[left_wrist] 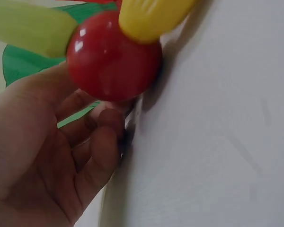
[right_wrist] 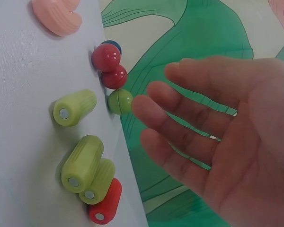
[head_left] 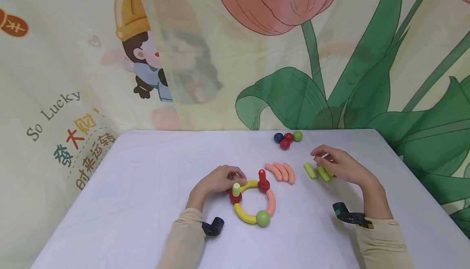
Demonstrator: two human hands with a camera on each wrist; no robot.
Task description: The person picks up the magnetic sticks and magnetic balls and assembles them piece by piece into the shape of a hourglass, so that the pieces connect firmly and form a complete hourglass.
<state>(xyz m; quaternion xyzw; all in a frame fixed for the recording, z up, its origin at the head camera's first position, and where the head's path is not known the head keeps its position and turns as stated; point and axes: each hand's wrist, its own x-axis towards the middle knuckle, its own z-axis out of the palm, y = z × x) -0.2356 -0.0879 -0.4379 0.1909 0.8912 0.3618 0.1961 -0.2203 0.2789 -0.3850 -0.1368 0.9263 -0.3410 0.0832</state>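
A ring of curved yellow bars [head_left: 245,214], a curved pink bar [head_left: 271,202] and balls lies on the table. A green rod [head_left: 236,189] stands on its left red ball [head_left: 236,198]; a red rod [head_left: 262,175] stands on the other red ball [head_left: 264,186]. My left hand [head_left: 222,179] holds the ring at the left red ball, fingers curled behind it. In the left wrist view that red ball [left_wrist: 114,56] partly covers the fingers. Holding nothing, my right hand [head_left: 339,164] hovers with spread fingers above several green rods [right_wrist: 83,163]. A red rod [right_wrist: 105,202] lies beside them.
Three curved pink bars [head_left: 280,173] lie side by side behind the ring. Farther back, near the table's rear edge, are a blue ball [head_left: 278,137], red balls [head_left: 284,144] and a green ball [head_left: 298,135]. A printed cloth [head_left: 205,110] hangs behind the table.
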